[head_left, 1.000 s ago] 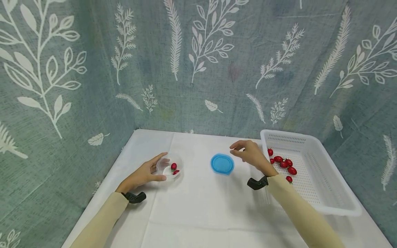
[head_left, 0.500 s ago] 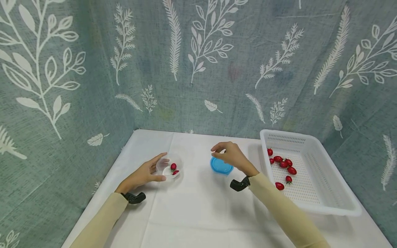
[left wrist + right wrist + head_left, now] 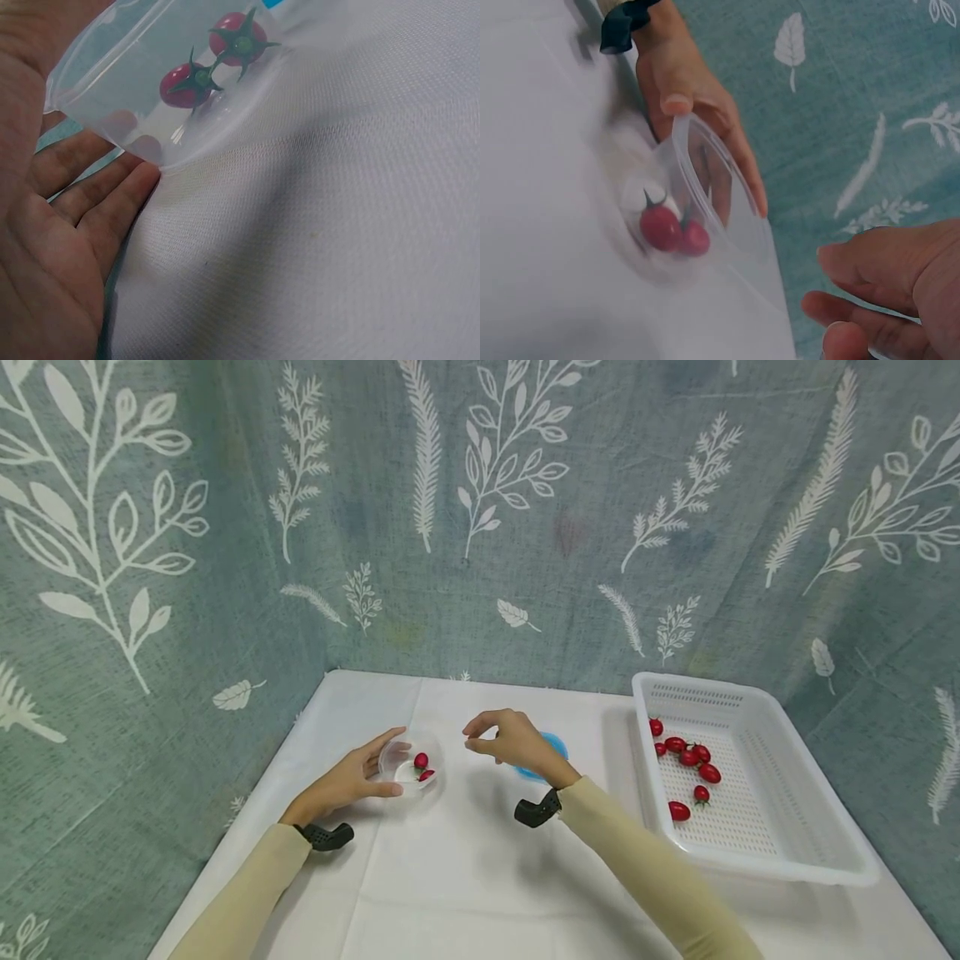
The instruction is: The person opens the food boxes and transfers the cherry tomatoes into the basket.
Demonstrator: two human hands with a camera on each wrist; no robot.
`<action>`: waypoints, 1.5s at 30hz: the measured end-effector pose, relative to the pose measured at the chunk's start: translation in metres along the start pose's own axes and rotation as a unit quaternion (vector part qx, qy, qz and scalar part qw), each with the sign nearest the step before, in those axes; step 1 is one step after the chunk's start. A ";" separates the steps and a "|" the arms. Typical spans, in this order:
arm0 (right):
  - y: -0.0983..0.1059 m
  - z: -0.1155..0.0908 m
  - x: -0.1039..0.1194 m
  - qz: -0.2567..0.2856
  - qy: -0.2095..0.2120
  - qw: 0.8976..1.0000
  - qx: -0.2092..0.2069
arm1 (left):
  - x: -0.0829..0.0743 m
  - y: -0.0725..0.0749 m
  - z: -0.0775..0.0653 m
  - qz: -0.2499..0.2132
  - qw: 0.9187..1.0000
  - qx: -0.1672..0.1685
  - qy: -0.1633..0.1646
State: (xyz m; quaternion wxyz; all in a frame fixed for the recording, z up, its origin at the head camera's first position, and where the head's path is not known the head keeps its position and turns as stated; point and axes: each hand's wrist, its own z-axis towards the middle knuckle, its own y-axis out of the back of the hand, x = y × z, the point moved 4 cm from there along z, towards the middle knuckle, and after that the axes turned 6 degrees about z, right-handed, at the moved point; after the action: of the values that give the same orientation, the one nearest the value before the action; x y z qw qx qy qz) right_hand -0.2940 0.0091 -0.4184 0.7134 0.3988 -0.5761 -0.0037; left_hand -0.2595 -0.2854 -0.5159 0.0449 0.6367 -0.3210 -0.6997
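Note:
My left hand [image 3: 347, 783] grips a clear round plastic tub [image 3: 390, 765] on the left of the white cloth, thumb on one side and fingers on the other. Inside the tub lie two cherry tomatoes [image 3: 238, 39] with green stems. My right hand [image 3: 516, 745] hovers to the right of the tub, its thumb and index finger bent toward each other. In the right wrist view a gap shows between the thumb [image 3: 847, 262] and fingers, with no object visible in it. A blue lid [image 3: 555, 745] lies under the right hand, partly hidden by it.
A white perforated basket [image 3: 780, 777] stands on the right with several cherry tomatoes [image 3: 687, 757] near its left side. A patterned green curtain [image 3: 480, 527] encloses the back and sides of the table.
My right hand has moved left from beside the basket, across the blue lid, toward the tub. The left hand and tub have stayed in place.

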 end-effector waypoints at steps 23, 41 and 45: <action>-0.067 0.029 0.020 -0.028 0.010 0.993 0.111 | 0.005 0.000 0.002 -0.005 1.000 0.006 0.009; -0.093 0.043 0.017 -0.128 -0.025 0.980 0.150 | 0.000 0.000 0.000 -0.020 1.000 0.015 -0.009; -0.093 0.042 0.020 -0.120 -0.021 0.982 0.141 | 0.001 0.001 0.000 -0.019 1.000 0.013 -0.005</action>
State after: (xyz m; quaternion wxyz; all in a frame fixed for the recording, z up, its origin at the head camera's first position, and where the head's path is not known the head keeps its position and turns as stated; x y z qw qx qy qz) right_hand -0.2797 -0.0876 -0.4544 0.6323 0.5616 -0.5335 -0.0156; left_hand -0.2595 -0.2863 -0.5160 0.0215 0.6395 -0.3186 -0.6993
